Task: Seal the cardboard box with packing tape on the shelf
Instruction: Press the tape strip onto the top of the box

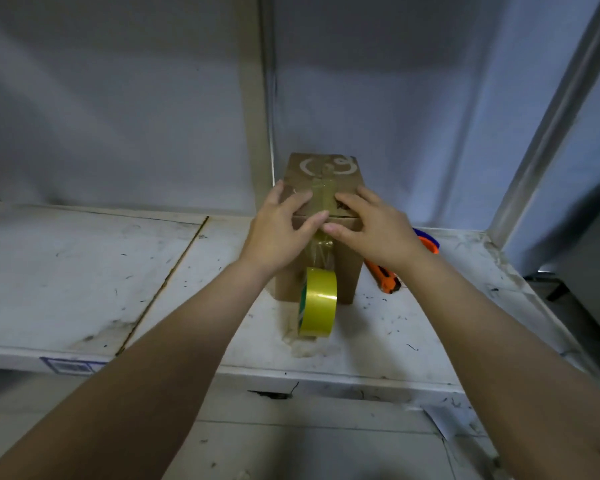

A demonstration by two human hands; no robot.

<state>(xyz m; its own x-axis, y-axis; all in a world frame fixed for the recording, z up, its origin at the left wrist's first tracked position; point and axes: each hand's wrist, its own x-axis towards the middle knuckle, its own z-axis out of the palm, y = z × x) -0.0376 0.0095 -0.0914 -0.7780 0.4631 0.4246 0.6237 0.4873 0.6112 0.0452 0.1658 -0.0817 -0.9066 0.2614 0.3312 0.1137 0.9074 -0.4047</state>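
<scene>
A small brown cardboard box (347, 271) stands upright on the white shelf (84, 271), with a white printed mark on its top. A strip of clear yellowish tape runs along the middle of the top and down the near face to a yellow tape roll (318, 302), which hangs against the box front on the shelf. My left hand (280, 230) lies flat on the box's near left top edge, thumb on the tape. My right hand (371, 227) presses on the near right top edge, fingers spread, thumb meeting the left one over the strip.
An orange utility knife (383, 277) lies on the shelf just right of the box, and an orange-and-blue object (430, 242) shows behind my right wrist. A metal upright (257, 98) rises behind the box, another at the right (548, 133). The shelf surface is scuffed and dusty.
</scene>
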